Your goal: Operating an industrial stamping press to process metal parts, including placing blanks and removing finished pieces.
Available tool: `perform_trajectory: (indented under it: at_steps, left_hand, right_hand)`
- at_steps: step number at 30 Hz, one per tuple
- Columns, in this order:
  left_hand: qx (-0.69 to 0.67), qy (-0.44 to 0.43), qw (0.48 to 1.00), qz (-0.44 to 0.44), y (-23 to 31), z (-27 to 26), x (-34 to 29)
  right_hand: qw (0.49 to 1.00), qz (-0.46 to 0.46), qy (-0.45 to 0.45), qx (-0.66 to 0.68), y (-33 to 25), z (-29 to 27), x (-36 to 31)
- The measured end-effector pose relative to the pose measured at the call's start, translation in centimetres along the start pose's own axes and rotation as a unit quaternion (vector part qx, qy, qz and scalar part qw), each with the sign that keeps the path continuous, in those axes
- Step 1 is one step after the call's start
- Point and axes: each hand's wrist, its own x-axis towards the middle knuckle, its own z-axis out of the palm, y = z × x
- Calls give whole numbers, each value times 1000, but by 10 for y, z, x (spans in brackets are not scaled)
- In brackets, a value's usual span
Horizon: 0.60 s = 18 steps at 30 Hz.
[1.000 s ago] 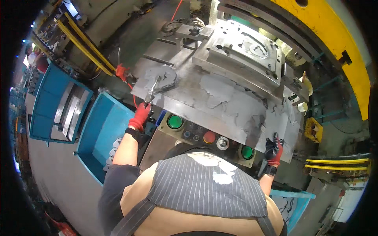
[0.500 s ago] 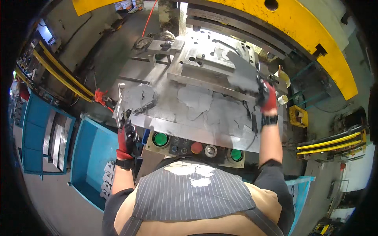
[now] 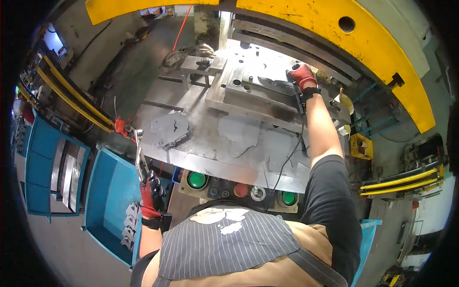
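My left hand (image 3: 151,196), in a red and black glove, is closed around silver long-handled pliers (image 3: 139,155) that point up and away, beside the table's left edge. My right hand (image 3: 302,76), red-gloved, reaches far forward over the steel die (image 3: 258,98) in the press. Its fingers are curled by a dark grey sheet-metal piece (image 3: 276,86) on the die; what they grip is hidden. On the steel table (image 3: 201,153) lie a stack of cut grey plates (image 3: 169,129) at the left and flat grey sheets (image 3: 239,131) in the middle.
The yellow press frame (image 3: 306,19) and upper die (image 3: 291,43) hang over the far side. A control panel (image 3: 224,186) with green and red buttons lies along the near edge. A blue bin (image 3: 112,191) with cut parts is at left. A thin black cable (image 3: 289,158) crosses the table.
My right hand has moved forward and left from the table's right side to over the die; the grey sheet it carried is no longer over the table. My left hand has drawn slightly nearer with the pliers.
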Motion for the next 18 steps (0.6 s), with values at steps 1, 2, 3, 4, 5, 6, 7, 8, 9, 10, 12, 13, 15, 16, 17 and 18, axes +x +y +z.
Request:
perform_trajectory:
  at_steps: [1, 2, 3, 4, 5, 6, 7, 8, 9, 10, 12, 13, 15, 16, 17, 18]
  left_hand:
    - [-1, -2, 1000, 8, 1, 0, 2]
    - [-2, -5, 1000, 15, 2, 1, 4]
    - [0, -10, 1000, 14, 5, 5, 6]
    - [-8, 4, 1000, 4, 7, 9, 5]
    - [-15, 18, 1000, -6, 10, 13, 5]
    - [-13, 25, 1000, -7, 10, 15, 3]
    - [2, 19, 1000, 5, 12, 16, 0]
    - [15, 5, 1000, 19, 12, 16, 1]
    - [52, -19, 997, 48, 9, 16, 2]
    - [52, -22, 997, 49, 9, 17, 4]
    - [0, -42, 999, 3, 13, 23, 6]
    - [0, -45, 999, 1, 18, 33, 4]
    - [-43, -61, 997, -6, 28, 53, -3]
    - [-42, -59, 997, -7, 24, 50, -1]
    - [15, -61, 998, 19, 12, 43, 5]
    - [71, -61, 995, 45, -4, 30, 12]
  right_hand:
    - [1000, -6, 11, -4, 9, 2, 4]
    - [1000, -3, 11, -4, 26, 7, 15]
    - [997, -3, 0, 80, 50, 13, 31]
    - [986, -9, -17, 165, 48, 14, 32]
    - [993, 7, -16, 119, 49, 12, 32]
    - [992, 4, -22, 121, 33, 4, 20]
    - [997, 3, -25, 72, 11, -5, 5]
    - [1000, 5, -20, 20, -4, -12, -7]
    - [1000, 14, 8, 5, -9, -16, -12]
    - [1000, 16, 10, 5, -5, -16, -9]
    - [997, -2, -40, 66, 10, -11, 1]
    - [997, 1, -39, 64, 13, -10, 4]
    - [991, -31, -122, -42, 12, -11, 5]
    - [991, -32, -124, -41, 8, -12, 1]
    - [991, -70, -96, -59, 3, -13, -3]
    - [989, -110, -67, -75, -6, -16, -9]
